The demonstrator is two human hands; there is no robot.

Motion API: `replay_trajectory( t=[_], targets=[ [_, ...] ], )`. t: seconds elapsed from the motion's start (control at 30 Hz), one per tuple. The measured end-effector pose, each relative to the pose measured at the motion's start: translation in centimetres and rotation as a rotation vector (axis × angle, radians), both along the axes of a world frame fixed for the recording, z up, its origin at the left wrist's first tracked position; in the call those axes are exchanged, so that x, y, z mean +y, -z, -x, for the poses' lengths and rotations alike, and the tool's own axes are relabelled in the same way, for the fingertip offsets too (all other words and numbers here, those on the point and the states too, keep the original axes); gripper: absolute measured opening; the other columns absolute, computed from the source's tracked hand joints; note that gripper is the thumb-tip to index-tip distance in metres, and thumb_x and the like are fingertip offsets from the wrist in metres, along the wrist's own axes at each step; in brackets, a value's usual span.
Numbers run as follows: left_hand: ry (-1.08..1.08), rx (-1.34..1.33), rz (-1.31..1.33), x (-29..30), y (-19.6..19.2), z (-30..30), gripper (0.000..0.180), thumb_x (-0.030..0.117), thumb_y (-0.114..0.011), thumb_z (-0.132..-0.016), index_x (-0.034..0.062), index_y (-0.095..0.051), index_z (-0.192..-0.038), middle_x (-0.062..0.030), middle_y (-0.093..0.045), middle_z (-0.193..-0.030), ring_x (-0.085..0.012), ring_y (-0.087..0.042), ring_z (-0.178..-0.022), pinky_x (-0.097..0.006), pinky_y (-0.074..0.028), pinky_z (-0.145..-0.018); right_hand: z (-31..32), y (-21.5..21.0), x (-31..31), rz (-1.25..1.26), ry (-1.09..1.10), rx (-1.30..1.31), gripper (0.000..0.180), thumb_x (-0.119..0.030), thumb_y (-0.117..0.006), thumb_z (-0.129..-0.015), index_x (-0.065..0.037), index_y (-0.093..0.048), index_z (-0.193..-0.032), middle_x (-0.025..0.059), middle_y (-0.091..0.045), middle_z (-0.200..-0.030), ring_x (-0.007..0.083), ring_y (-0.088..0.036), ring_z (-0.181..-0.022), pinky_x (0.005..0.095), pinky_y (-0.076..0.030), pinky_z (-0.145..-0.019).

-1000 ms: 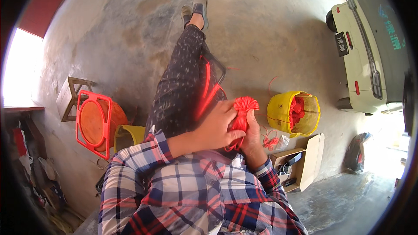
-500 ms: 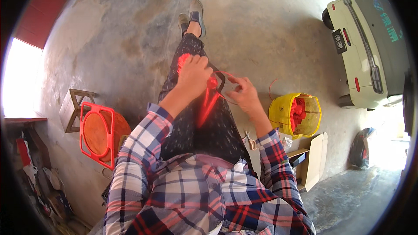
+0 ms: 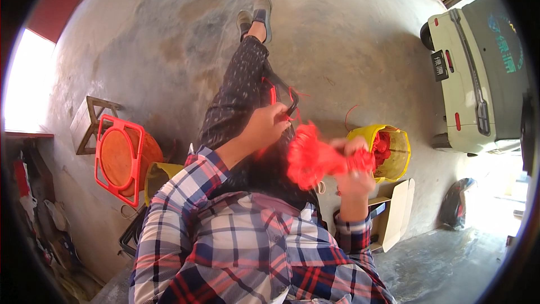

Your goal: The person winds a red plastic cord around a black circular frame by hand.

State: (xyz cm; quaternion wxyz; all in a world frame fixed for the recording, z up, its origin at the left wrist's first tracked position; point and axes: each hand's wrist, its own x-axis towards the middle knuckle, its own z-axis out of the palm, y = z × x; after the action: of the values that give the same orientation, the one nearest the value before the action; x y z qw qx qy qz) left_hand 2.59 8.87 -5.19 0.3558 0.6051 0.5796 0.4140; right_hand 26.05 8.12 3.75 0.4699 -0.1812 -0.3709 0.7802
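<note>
My right hand [image 3: 355, 183] is closed around a bundle of red cord [image 3: 310, 157], whose loose, fluffy end hangs out to the left; both are smeared by motion. My left hand [image 3: 263, 129] is closed above my lap, its fingertips pinching thin red cord [image 3: 297, 115] beside a curved black bar [image 3: 293, 100]. That bar arches over my patterned trousers [image 3: 239, 81], with more red strands hanging on it. Exactly how the cord and bar meet is hidden by the fingers. Right of my right hand stands a yellow bucket-like container [image 3: 409, 152] with red cord inside.
To my left are an orange round container with a red frame [image 3: 98, 157], a wooden stool [image 3: 84, 126] and another yellow container [image 3: 154, 180]. An open cardboard box [image 3: 398, 214] lies at my right. Farther right are a parked pale vehicle [image 3: 464, 79] and a dark bag [image 3: 457, 205].
The red bundle has passed from my left hand to my right, which has moved down and right, near the yellow container. My left hand has moved slightly right and down, beside the black bar.
</note>
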Motion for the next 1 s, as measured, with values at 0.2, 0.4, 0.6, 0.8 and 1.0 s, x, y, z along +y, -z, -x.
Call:
replay_trajectory(
  t=[0.2,0.4,0.6,0.8,1.0],
  targets=[
    [0.016,-0.185,0.188,-0.1,0.4,-0.2,0.031,0.001,-0.064,-0.087,-0.0028,-0.053,-0.116,-0.0089,-0.065,-0.085,-0.0121,-0.061,-0.074,-0.027,-0.051,-0.069,2.4,-4.9,-6.6,0.192,-0.537,0.265,0.040,-0.033,-0.069,-0.073,-0.004,-0.047,-0.088,0.0195,-0.059,-0.078,0.0306,-0.057,-0.069,0.0423,-0.043,-0.063],
    [0.061,-0.196,0.288,0.3,0.0,-0.1,0.030,0.002,-0.063,-0.088,-0.0022,-0.053,-0.116,-0.0096,-0.064,-0.087,-0.0127,-0.061,-0.070,-0.028,-0.050,-0.066,5.0,-8.1,-6.6,0.043,-0.786,0.697,0.038,-0.034,-0.067,-0.081,-0.002,-0.048,-0.083,0.0136,-0.053,-0.066,0.0248,-0.047,-0.053,0.0369,-0.035,-0.047],
    [-0.115,0.204,0.034,0.6,0.5,-0.7,0.021,0.013,-0.059,-0.093,-0.0024,-0.057,-0.107,-0.0078,-0.064,-0.083,-0.0115,-0.060,-0.076,-0.027,-0.048,-0.067,4.4,-10.7,-3.8,-0.270,-0.973,0.914,0.027,-0.025,-0.060,-0.090,-0.004,-0.049,-0.077,0.0101,-0.051,-0.065,0.0229,-0.042,-0.046,0.0337,-0.030,-0.042],
    [-0.248,-0.538,0.307,2.5,-2.3,2.6,0.034,0.031,-0.049,-0.099,-0.0004,-0.062,-0.099,-0.0049,-0.062,-0.070,-0.0089,-0.051,-0.055,-0.023,-0.038,-0.049,1.9,-7.0,0.8,-0.796,-0.090,-0.963,0.024,-0.023,-0.069,-0.083,-0.005,-0.053,-0.081,0.0082,-0.057,-0.070,0.0288,-0.057,-0.059,0.0374,-0.044,-0.052],
    [-0.127,-0.350,0.706,4.6,-0.2,1.4,0.035,0.032,-0.054,-0.094,-0.0014,-0.063,-0.090,-0.0069,-0.055,-0.054,-0.0121,-0.046,-0.042,-0.028,-0.034,-0.039,5.9,8.0,7.9,-0.902,0.072,-1.361,0.027,-0.012,-0.072,-0.074,-0.007,-0.058,-0.097,0.0152,-0.066,-0.083,0.0333,-0.065,-0.074,0.0420,-0.050,-0.067]
  ],
)
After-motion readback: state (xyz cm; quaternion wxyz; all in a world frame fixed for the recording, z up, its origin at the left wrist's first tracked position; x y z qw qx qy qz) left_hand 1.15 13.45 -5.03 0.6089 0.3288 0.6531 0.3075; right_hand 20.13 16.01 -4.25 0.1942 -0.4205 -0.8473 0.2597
